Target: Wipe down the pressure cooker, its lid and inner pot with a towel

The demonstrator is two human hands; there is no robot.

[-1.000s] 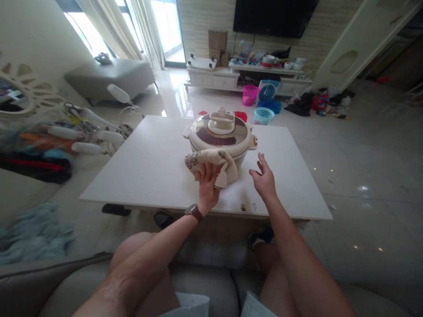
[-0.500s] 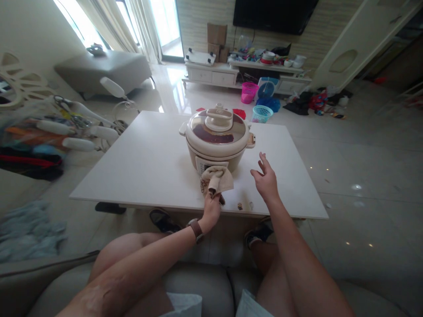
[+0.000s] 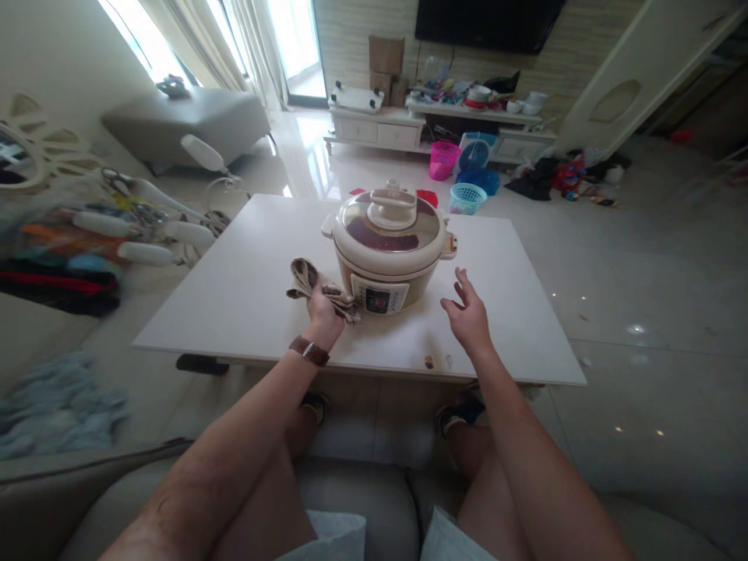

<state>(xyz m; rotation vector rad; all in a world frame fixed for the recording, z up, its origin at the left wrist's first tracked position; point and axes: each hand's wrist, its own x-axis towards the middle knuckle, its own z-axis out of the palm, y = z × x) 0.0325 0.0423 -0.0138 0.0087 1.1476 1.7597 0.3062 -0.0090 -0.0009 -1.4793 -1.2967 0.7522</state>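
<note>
A crumpled, dark-stained beige cloth (image 3: pixel 304 274) is gripped in my left hand (image 3: pixel 324 315), at the front left of the cooker. The beige electric pressure cooker (image 3: pixel 389 265) stands on the white table (image 3: pixel 234 312) with its lid (image 3: pixel 391 222) on. Its front panel (image 3: pixel 381 296) faces me, and reddish-brown residue shows on the lid's top. To the right of the cooker, my right hand (image 3: pixel 469 318) hovers with its fingers apart and nothing in them. A small brown bit (image 3: pixel 428 362) lies near the table's front edge.
Beyond the table are a pink basket (image 3: pixel 444 160), a light-blue basket (image 3: pixel 466 199) and a cluttered TV cabinet (image 3: pixel 379 134). A lamp with white shades (image 3: pixel 190 233) stands close to the table's left side. My knees are by the front edge.
My left hand has carried the cloth leftward and away from me, from in front of the cooker's panel to its left side, uncovering the panel. My right hand has stayed nearly still.
</note>
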